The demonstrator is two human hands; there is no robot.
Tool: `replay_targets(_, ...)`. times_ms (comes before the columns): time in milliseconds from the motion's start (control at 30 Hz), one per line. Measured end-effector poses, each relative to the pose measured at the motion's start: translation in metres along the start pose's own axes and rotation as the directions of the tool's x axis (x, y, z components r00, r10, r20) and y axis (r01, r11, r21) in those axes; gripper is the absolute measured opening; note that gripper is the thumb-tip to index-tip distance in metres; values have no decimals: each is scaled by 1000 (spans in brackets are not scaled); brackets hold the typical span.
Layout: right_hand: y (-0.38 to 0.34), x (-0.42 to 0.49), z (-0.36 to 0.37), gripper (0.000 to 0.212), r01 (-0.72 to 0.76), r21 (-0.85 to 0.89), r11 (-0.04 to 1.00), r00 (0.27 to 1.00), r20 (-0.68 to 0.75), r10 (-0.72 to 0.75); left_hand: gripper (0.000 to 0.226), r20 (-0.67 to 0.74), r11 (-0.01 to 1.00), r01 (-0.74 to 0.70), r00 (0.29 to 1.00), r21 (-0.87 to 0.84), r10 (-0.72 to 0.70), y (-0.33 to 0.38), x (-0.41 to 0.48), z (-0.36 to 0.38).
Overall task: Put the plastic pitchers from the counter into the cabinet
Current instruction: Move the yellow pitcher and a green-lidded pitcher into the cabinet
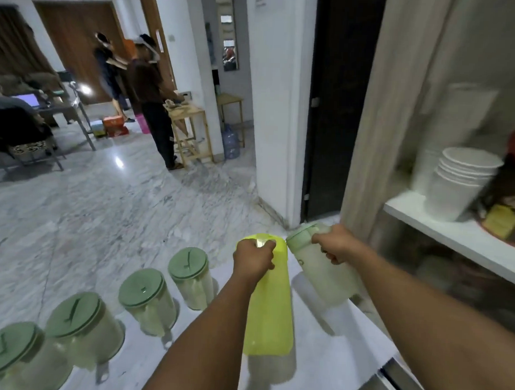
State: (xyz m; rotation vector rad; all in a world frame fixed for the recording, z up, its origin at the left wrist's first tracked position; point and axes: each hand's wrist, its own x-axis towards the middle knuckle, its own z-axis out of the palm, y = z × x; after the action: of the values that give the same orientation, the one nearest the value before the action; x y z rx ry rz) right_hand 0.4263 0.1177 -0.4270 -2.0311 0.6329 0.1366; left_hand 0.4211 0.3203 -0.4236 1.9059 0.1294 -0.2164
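My left hand [254, 260] grips the top of a bright yellow-green pitcher [271, 318], held just above the white counter [326, 369]. My right hand [337, 244] is closed on the handle of a clear pitcher with a pale green lid [320, 273], tilted and lifted toward the open cabinet at the right. Several more clear pitchers with green lids stand in a row along the counter's left edge, such as the nearest one [192, 277] and another [147, 300].
The cabinet shelf [453, 233] at the right carries a stack of white cups [461, 181] and dark jars. Its door [393, 112] stands open. Two people work at a wooden table [189, 116] across the marble floor.
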Motion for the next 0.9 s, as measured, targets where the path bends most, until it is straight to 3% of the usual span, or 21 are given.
replay_targets(100, 12, -78, -36, 15, 6, 37, 999, 995, -103, -2, 34, 96, 994, -109, 990, 20, 107, 14, -52, 3)
replay_targets(233, 47, -199, -85, 17, -21, 22, 1000, 971, -239, 25, 52, 192, 954, -297, 939, 37, 284, 27, -131, 16)
replay_targets(333, 73, -294, -126, 17, -97, -17, 995, 959, -270, 89, 47, 357, 956, -295, 892, -7, 278, 52, -197, 29)
replay_targets(400, 84, -356, -159, 18, -186, -47, 981, 946, -279, 166, 37, 569, 981, -193, 806, -10, 165, 73, -236, 46)
replay_targets(467, 93, -415, -197, 19, -308, -75, 948, 928, -244, 282, 34, 750, 988, -147, 659, 46, 63, 98, -280, 66)
replay_targets(567, 101, -501, -255, 18, -424, -58, 904, 881, -257, 397, 29, 853, 981, -194, 507, -28, 124, 137, -347, 95)
replay_targets(700, 110, -601, -311, 16, -437, 18, 899, 775, -500, 386, 34, 916, 963, -237, 344, -126, 205, 189, -439, 126)
replay_targets(833, 124, -666, -346, 22, -371, 107, 922, 605, -726, 328, 31, 903, 919, -266, 242, -291, 355, 232, -513, 161)
replay_targets(900, 134, -688, -360, 19, -270, 151, 951, 510, -815, 274, 25, 876, 891, -254, 216, -376, 431, 245, -543, 182)
